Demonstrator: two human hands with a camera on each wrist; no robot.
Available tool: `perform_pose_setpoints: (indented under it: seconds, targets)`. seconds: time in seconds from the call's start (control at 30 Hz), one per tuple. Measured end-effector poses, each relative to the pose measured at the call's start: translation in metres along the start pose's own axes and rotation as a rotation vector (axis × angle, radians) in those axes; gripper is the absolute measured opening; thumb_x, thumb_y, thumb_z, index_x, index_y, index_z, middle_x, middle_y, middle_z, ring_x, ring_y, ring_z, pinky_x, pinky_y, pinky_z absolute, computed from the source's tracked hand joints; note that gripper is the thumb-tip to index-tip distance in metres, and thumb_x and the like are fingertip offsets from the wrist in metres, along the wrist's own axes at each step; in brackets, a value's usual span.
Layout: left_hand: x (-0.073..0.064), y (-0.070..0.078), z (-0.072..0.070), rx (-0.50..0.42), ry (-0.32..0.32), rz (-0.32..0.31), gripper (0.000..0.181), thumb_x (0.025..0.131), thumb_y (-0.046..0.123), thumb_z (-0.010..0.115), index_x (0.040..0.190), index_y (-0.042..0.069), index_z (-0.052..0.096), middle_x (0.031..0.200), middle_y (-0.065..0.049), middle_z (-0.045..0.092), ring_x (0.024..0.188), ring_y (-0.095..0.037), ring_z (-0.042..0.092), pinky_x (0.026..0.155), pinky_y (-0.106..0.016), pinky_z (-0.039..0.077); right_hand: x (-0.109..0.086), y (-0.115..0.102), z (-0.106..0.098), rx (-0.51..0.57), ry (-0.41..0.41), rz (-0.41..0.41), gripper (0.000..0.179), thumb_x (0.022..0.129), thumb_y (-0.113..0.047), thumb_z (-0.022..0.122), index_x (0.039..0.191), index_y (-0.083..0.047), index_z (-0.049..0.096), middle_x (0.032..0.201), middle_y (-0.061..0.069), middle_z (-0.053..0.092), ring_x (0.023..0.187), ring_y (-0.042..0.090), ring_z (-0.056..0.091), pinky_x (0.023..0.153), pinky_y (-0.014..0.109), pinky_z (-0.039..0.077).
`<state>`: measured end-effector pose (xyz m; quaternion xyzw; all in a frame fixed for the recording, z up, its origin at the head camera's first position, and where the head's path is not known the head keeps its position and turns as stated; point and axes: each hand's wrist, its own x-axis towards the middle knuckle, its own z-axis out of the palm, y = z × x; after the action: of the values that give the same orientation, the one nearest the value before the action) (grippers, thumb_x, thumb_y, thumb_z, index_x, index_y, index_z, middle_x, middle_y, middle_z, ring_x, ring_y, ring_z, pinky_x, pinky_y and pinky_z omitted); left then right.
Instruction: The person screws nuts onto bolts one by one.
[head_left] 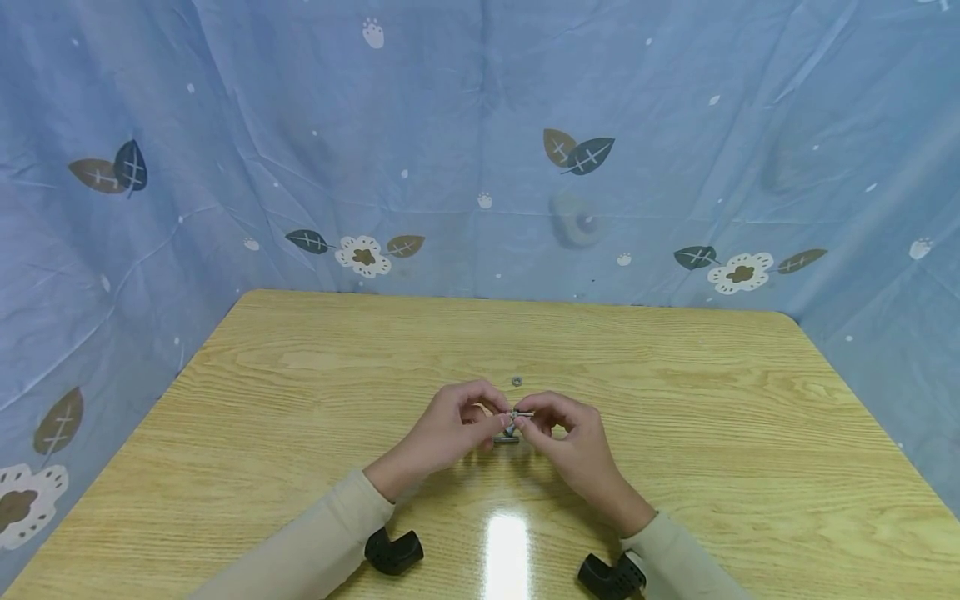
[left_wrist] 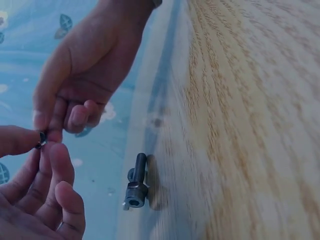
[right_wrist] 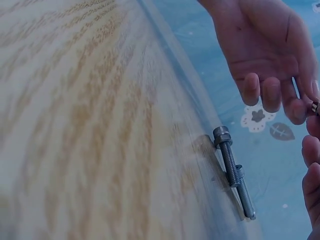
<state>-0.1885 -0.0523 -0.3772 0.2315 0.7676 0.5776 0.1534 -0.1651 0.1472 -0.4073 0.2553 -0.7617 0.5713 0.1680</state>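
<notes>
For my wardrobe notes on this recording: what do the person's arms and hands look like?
Plain, pale beige sleeves cover the forearms. The left hand and right hand are bare, without gloves. A black, curved piece shows beside each sleeve.

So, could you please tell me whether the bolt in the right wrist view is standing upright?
No, the bolt lies on its side on the table.
</notes>
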Motion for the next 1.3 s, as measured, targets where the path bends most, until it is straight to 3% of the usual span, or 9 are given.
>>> perform_pose_setpoints:
  seconds: [0.07,0.2,0.37,0.6,0.77,0.9,1.13,1.3]
  targets:
    - [-0.0001,-0.0004,-0.0001,-0.012,-0.001,-0.011,0.013,0.096,0.023,0.061,0.104,0.014,0.065,0.094,-0.015,0.065,0.068,-0.042,0.059,0.05,-0.026,0.041,-0.0002,0.0009,0.0002,-0.007,-0.001,-0.006,0.02,0.086,0.004,0.067,0.101,-0.009,0.07,0.073,0.007,0.066,0.059,0.008,0.051,0.052,0.023,0.044]
    - [0.0008,-0.0003,0.0005,-0.044,-0.001,-0.028,0.017,0.099,0.024,0.056,0.103,0.011,0.066,0.095,-0.017,0.065,0.07,-0.043,0.06,0.056,-0.032,0.049,-0.0004,0.0019,0.0003,-0.014,-0.001,-0.008,0.021,0.086,0.005,0.067,0.101,-0.009,0.07,0.074,0.007,0.066,0.06,0.007,0.052,0.052,0.023,0.044]
    - [0.0021,-0.0001,0.001,-0.051,-0.006,-0.034,0.02,0.1,0.021,0.054,0.1,0.007,0.067,0.09,-0.025,0.064,0.07,-0.044,0.06,0.061,-0.037,0.053,-0.0005,0.0023,0.0004,-0.013,-0.003,-0.006,0.021,0.086,0.005,0.067,0.101,-0.009,0.07,0.073,0.007,0.066,0.059,0.007,0.051,0.052,0.023,0.044]
    - [0.0014,0.0003,0.0004,-0.062,0.003,-0.049,0.017,0.095,0.024,0.062,0.107,0.011,0.064,0.102,-0.018,0.065,0.074,-0.041,0.063,0.065,-0.04,0.054,0.0001,0.0008,0.0005,-0.001,-0.005,-0.003,0.02,0.086,0.005,0.067,0.101,-0.009,0.07,0.073,0.007,0.066,0.059,0.008,0.051,0.052,0.023,0.044]
    - [0.0022,0.0006,0.0014,-0.048,0.021,-0.064,0.02,0.098,0.026,0.057,0.105,0.009,0.065,0.096,-0.019,0.064,0.067,-0.03,0.062,0.066,-0.04,0.053,0.0004,0.0,0.001,0.003,-0.005,0.001,0.02,0.087,0.004,0.066,0.1,-0.009,0.07,0.073,0.008,0.066,0.058,0.007,0.051,0.052,0.023,0.044]
    - [0.0026,0.0003,0.0028,-0.044,-0.008,-0.055,0.024,0.101,0.022,0.052,0.1,0.002,0.067,0.085,-0.02,0.063,0.063,-0.021,0.059,0.065,-0.04,0.055,0.0003,0.0016,0.0013,-0.002,-0.002,0.001,0.02,0.086,0.005,0.067,0.1,-0.009,0.07,0.075,0.009,0.067,0.059,0.007,0.051,0.052,0.023,0.044]
    - [0.0013,0.0,0.0023,-0.044,-0.007,-0.047,0.014,0.096,0.02,0.06,0.105,0.01,0.063,0.101,-0.016,0.063,0.07,-0.039,0.063,0.065,-0.04,0.054,-0.0001,0.005,0.002,-0.01,0.008,-0.022,0.022,0.084,0.008,0.067,0.099,-0.007,0.07,0.076,0.009,0.067,0.059,0.006,0.052,0.051,0.023,0.044]
    - [0.0019,0.0003,0.002,-0.029,0.01,-0.058,0.018,0.099,0.025,0.056,0.103,0.009,0.065,0.094,-0.019,0.064,0.066,-0.032,0.062,0.063,-0.037,0.052,-0.0003,0.0034,0.0023,-0.003,0.01,-0.018,0.021,0.085,0.007,0.067,0.1,-0.008,0.07,0.077,0.008,0.067,0.059,0.007,0.052,0.052,0.023,0.044]
